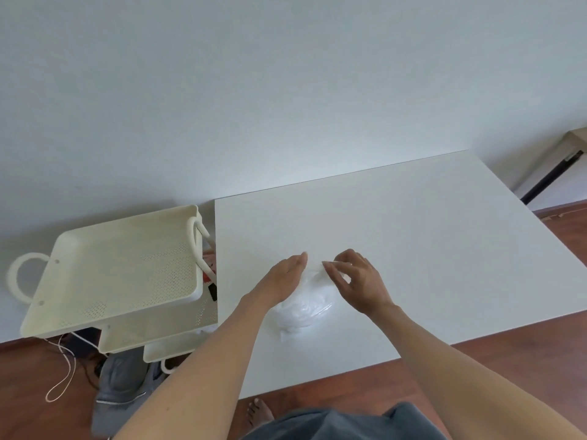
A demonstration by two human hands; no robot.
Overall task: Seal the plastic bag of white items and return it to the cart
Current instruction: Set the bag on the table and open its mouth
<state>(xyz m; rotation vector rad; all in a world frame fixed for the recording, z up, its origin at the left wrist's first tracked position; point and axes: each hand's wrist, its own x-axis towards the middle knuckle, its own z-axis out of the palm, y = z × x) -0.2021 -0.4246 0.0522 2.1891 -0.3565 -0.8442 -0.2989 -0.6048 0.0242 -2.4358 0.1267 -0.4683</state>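
A clear plastic bag (305,309) stuffed with white items lies on the white table (428,249), near its front left. My left hand (282,281) rests on the bag's left side, fingers stretched toward the bag's top edge. My right hand (359,281) pinches that top edge between thumb and fingers at the far end of the bag. The bag's mouth is mostly hidden by both hands. The cream cart (79,300) stands left of the table, its perforated top tray bare.
The cart has lower shelves (127,339) with small items partly hidden under the top tray. A white cord (63,376) and grey cloth (124,385) lie on the wooden floor. A black pole (549,177) leans at the far right. My bare foot (259,411) shows below the table edge.
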